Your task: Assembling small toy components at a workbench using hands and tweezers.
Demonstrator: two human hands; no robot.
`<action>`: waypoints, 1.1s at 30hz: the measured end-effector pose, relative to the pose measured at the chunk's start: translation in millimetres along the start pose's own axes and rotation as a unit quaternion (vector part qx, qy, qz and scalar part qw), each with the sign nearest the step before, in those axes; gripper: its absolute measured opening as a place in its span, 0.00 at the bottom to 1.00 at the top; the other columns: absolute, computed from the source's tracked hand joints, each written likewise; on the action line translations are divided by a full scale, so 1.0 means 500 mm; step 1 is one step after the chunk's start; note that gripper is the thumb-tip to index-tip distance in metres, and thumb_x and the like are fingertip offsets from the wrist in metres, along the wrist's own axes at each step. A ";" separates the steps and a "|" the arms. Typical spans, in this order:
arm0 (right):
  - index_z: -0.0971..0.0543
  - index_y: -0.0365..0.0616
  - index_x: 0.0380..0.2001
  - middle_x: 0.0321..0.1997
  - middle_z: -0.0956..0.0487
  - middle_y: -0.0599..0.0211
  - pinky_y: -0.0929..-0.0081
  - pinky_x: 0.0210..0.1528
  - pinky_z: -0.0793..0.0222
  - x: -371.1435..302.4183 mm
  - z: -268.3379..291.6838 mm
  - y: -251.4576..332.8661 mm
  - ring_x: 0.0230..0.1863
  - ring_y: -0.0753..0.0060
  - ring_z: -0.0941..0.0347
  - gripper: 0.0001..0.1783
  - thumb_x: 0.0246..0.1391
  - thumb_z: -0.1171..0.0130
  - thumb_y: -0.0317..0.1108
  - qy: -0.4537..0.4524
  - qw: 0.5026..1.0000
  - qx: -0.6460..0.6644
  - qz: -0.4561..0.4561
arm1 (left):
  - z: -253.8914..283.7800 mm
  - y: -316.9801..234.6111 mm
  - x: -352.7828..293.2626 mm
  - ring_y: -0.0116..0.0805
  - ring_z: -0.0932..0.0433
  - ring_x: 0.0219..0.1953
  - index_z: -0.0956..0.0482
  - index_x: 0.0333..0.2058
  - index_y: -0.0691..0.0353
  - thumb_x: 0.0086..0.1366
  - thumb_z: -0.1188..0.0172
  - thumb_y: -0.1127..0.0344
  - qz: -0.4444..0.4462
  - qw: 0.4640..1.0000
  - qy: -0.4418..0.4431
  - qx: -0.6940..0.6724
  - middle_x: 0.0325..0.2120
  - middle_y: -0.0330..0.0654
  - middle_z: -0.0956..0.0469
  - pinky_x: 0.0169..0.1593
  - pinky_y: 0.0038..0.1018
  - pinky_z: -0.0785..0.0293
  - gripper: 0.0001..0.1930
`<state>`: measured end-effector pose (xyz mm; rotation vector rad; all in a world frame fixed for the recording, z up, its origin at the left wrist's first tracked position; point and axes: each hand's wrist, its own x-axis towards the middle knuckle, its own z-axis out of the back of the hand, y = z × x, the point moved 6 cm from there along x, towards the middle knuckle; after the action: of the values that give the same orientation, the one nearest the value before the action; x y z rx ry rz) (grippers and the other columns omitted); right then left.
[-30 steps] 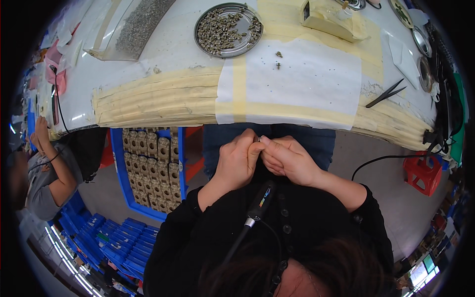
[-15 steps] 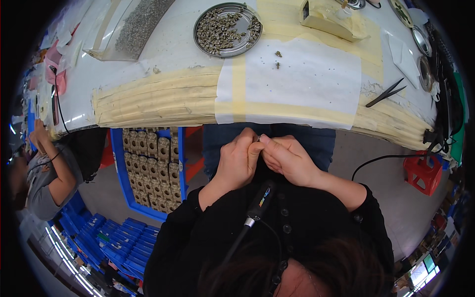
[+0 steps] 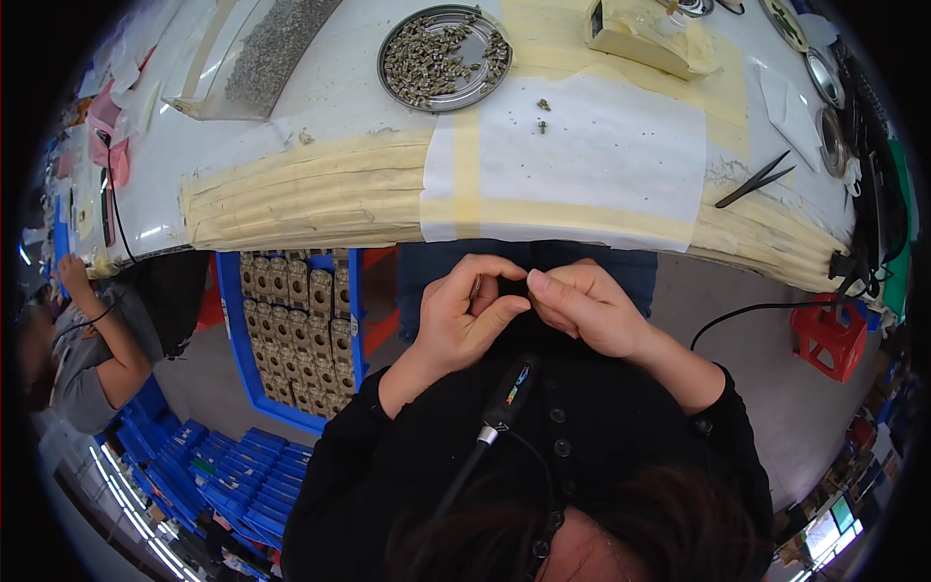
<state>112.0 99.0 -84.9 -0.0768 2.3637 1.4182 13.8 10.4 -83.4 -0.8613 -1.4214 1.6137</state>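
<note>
Below the table's front edge, in front of my lap, both hands are close together. My left hand (image 3: 448,325) is curled, its index finger and thumb bent toward the right hand; a small shiny metal piece (image 3: 476,285) shows among its fingers. My right hand (image 3: 596,312) is closed in a pinch, thumb on the index finger, its tip almost at the left fingertips. Whatever it grips is too small or hidden. On the white paper sheet (image 3: 621,155) beyond lie two small metal fittings (image 3: 543,104). Many similar fittings fill a round metal tray (image 3: 448,104).
Black tweezers (image 3: 754,182) lie right of the paper. A clear bin (image 3: 206,100) of small parts stands far left. Left of my legs is a blue crate (image 3: 233,339) of metal blocks (image 3: 291,335). A red stool (image 3: 829,335) stands right; a co-worker (image 3: 107,364) sits left.
My hands have drawn slightly apart. The left has moved a little left, its fingers and thumb opening into a curve; the right has shifted right. The co-worker's arm has moved lower.
</note>
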 end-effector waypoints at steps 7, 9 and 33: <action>0.29 0.35 0.17 0.11 0.39 0.66 0.76 0.18 0.48 -0.010 0.000 0.062 0.15 0.78 0.48 0.20 0.61 0.51 0.35 -0.090 0.964 -0.212 0.133 | 0.005 -0.016 0.005 0.13 0.46 0.17 0.21 0.37 0.64 0.55 0.37 0.74 0.047 0.992 -0.014 -0.114 0.13 0.25 0.41 0.22 0.13 0.52 0.09; 0.28 0.34 0.17 0.11 0.38 0.63 0.75 0.17 0.46 -0.010 -0.002 0.060 0.14 0.74 0.47 0.19 0.60 0.51 0.34 -0.092 0.960 -0.223 0.140 | 0.002 -0.010 0.004 0.13 0.47 0.17 0.21 0.36 0.64 0.56 0.38 0.75 0.079 0.982 -0.021 -0.173 0.14 0.24 0.41 0.22 0.13 0.52 0.08; 0.30 0.41 0.13 0.11 0.34 0.62 0.68 0.15 0.42 -0.015 -0.001 0.068 0.13 0.60 0.35 0.17 0.54 0.45 0.32 -0.189 0.854 -0.412 0.256 | 0.016 -0.111 0.028 0.20 0.40 0.10 0.20 0.34 0.62 0.48 0.37 0.80 -0.138 0.970 -0.062 0.190 0.11 0.34 0.34 0.15 0.18 0.45 0.12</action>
<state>110.7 114.1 -53.2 0.5881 1.3593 2.3485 7.6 21.7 -26.8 -0.3314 -1.1959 1.6680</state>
